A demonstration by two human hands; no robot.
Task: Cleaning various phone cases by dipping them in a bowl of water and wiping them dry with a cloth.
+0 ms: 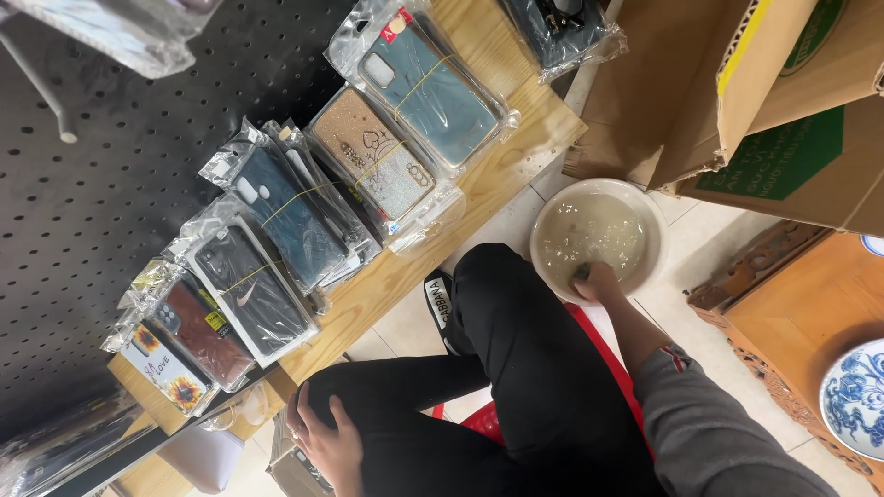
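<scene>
The right hand [597, 282] is closed on a small dark item, possibly a sponge or cloth, dipped at the near rim of the white basin [645, 207] of cloudy water on the floor; the left hand [324, 440] rests open on the knee; judged step: wetting; next calls for lifting and wringing.

Ahead of my left hand, bundled phone cases [304, 216] line a wooden shelf [516, 147]; cardboard boxes [737, 83] and a blue-patterned plate [856, 396] sit beyond my right.
</scene>
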